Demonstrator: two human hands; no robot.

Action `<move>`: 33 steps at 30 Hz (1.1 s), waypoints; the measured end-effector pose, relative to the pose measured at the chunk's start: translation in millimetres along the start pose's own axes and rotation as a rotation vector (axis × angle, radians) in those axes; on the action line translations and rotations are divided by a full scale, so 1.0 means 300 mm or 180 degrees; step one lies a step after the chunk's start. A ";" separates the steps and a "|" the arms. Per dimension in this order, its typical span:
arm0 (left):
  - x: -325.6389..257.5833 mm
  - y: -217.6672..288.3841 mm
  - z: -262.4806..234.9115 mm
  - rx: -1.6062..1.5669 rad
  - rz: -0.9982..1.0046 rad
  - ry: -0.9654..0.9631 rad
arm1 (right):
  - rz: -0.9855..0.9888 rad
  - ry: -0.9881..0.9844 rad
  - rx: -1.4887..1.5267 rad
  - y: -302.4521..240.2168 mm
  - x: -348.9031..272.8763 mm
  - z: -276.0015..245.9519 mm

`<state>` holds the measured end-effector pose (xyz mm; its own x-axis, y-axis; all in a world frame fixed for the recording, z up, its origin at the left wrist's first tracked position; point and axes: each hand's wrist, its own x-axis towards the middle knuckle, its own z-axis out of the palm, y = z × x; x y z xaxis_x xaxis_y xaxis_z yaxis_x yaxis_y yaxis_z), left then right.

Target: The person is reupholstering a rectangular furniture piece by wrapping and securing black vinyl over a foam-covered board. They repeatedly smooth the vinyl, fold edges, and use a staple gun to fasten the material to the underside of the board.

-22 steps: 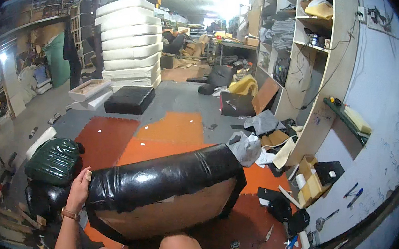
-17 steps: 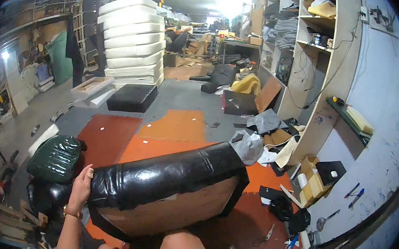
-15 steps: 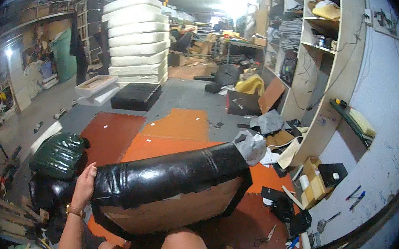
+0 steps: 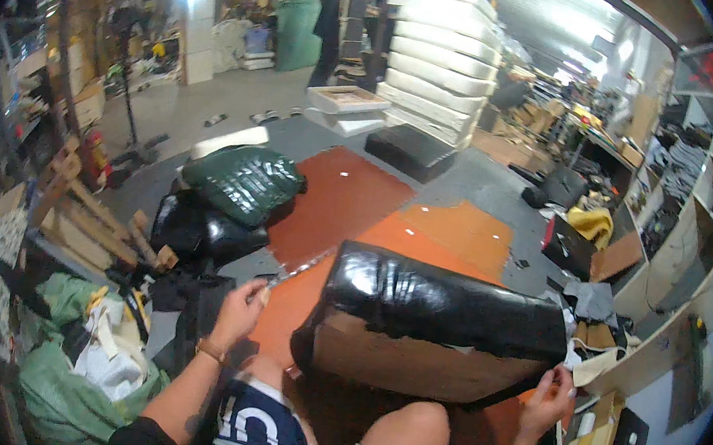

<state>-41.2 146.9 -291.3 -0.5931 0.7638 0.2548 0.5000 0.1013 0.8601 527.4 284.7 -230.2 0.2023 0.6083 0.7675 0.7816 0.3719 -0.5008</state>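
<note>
A box-shaped upholstered piece [image 4: 443, 305], wrapped in glossy black leatherette with a bare brown board side facing me, lies tilted on the floor mats before my knees. My left hand [image 4: 239, 314] is off its left end, closed round a thin tool [image 4: 290, 275] with a pale, silvery blade-like tip pointing away; its exact kind is unclear. At the piece's lower right corner, my right hand [image 4: 548, 401] has its fingers curled together beside the black covering. What those fingers pinch, if anything, is too small to make out.
Left of the mats sit a dark green tufted cushion [image 4: 243, 183] and a black glossy bundle [image 4: 203, 231]. Wood scraps [image 4: 82, 224] and a green sack [image 4: 65, 392] lie nearer. White foam slabs [image 4: 436, 66] are stacked behind; shelves [image 4: 680, 204] line the right.
My view has turned left. My left hand has let go of the black piece's left end and now holds a thin tool. The right hand has risen from low down to the piece's right end.
</note>
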 end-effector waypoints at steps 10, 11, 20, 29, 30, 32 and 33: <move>-0.758 -0.447 -0.175 0.0076 -0.2144 -0.0195 | -0.0637 -0.2176 -0.1074 -0.154 0.272 0.287; -0.798 -0.481 -0.177 -0.0186 -0.2356 -0.0166 | -0.0696 -0.2123 -0.1099 -0.146 0.274 0.305; -0.924 -0.463 -0.116 0.2271 -0.2341 -0.0492 | -0.0461 -0.2695 -0.1156 -0.115 0.330 0.269; -0.906 -0.668 -0.195 0.2005 -0.1739 0.0511 | -0.0543 -0.2691 -0.0913 -0.130 0.341 0.254; -0.867 -0.534 -0.235 0.2739 -0.1037 -0.0327 | -0.0529 -0.2713 -0.0931 -0.127 0.330 0.255; -0.884 -0.602 -0.135 0.2233 -0.0801 -0.1183 | -0.0617 -0.2726 -0.0916 -0.178 0.353 0.257; -0.879 -0.566 -0.103 0.1839 -0.1205 -0.1402 | -0.0688 -0.2625 -0.0891 -0.148 0.369 0.263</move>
<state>10.8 -91.4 -490.9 -0.5448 0.7801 -0.3077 0.6332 0.6232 0.4591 468.6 391.0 -154.7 -0.3699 0.8953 0.2481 0.8905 0.4178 -0.1800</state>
